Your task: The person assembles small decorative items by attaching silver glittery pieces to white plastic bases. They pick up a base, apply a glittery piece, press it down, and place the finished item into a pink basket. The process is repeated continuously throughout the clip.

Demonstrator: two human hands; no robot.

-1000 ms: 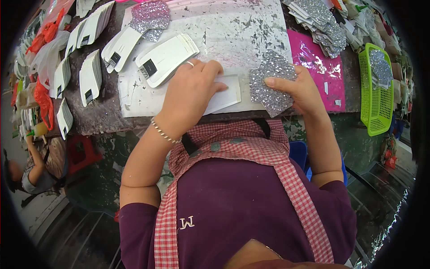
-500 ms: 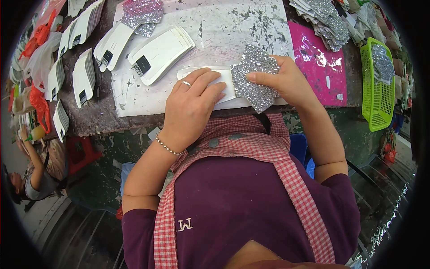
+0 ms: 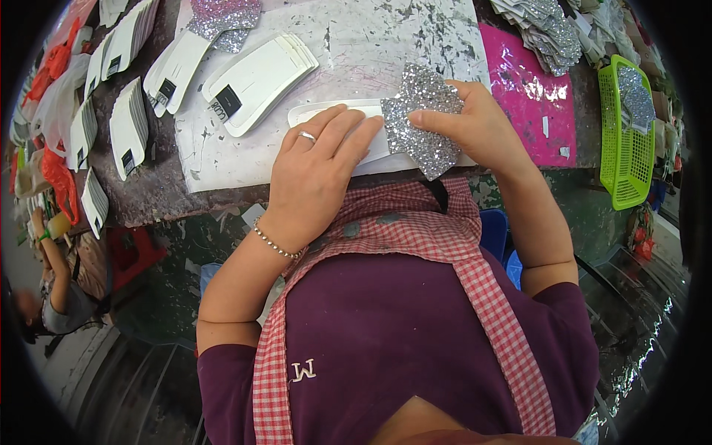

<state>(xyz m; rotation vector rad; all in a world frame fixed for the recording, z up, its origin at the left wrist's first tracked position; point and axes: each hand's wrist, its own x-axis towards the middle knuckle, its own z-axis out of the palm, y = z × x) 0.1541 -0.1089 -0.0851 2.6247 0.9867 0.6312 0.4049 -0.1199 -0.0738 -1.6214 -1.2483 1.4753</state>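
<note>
A white, rounded, sole-shaped piece (image 3: 356, 105) lies near the front edge of the table, its right end meeting a silver glitter piece (image 3: 426, 89) with flared, pointed sides. Across the white piece rests my left hand (image 3: 311, 174), fingers stretched out and the index fingertip close to the glitter edge. My right hand (image 3: 486, 130) pinches the glitter piece at its right side, thumb on top and the other fingers mostly hidden beneath. Whether the two pieces are joined I cannot tell. Left of my hands sits a stack of white sole-shaped pieces (image 3: 259, 81) with a black label.
More white stacks (image 3: 130, 126) stand on the dark table at left. Pink and silver glitter pieces (image 3: 226, 22) lie beyond. At right are a pink sheet (image 3: 523, 89), a silver glitter pile (image 3: 538, 33) and a green basket (image 3: 627, 174). Another person (image 3: 63, 297) is at far left.
My left fingers have slid slightly, the index finger reaching further along the white piece toward the glitter edge. My right hand keeps its pinch. The whole view has shifted a little.
</note>
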